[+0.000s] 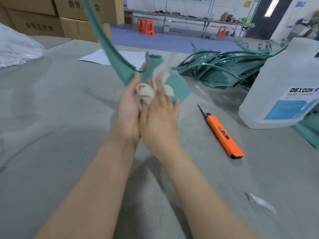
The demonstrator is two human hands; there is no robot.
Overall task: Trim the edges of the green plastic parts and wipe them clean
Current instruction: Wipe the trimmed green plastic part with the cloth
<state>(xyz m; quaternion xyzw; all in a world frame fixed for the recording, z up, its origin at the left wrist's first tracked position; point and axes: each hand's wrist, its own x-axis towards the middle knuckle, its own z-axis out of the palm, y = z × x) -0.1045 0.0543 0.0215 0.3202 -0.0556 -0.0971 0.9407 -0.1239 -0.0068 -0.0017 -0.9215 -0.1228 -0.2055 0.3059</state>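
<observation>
While my left hand [128, 107] grips the green plastic part [179, 85] by its lower edge, raised above the grey table [51, 118], my right hand [160, 121], blurred, holds a bunched white cloth [146, 94] against its face. The orange utility knife [222, 133] lies on the table to my right, near a pile of green parts [224, 68] and a clear bottle [284, 90].

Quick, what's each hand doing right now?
Left hand: holds the curved green plastic part.
Right hand: holds the crumpled white cloth against it.
</observation>
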